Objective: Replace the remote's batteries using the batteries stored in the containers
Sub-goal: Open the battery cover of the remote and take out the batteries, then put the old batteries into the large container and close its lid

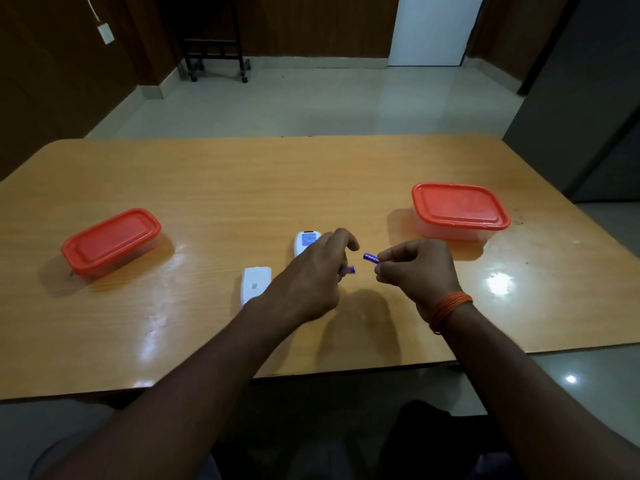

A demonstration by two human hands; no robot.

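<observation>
Table (207, 188) of glossy orange wood stands on pale tiled floor (294, 102).

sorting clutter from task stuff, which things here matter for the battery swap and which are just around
Part of the job:
- white plastic remote
- white battery cover
- two purple batteries, one in each of the hands
- two clear red-lidded containers

Just around:
- black wheeled stand
- white wall socket
</observation>
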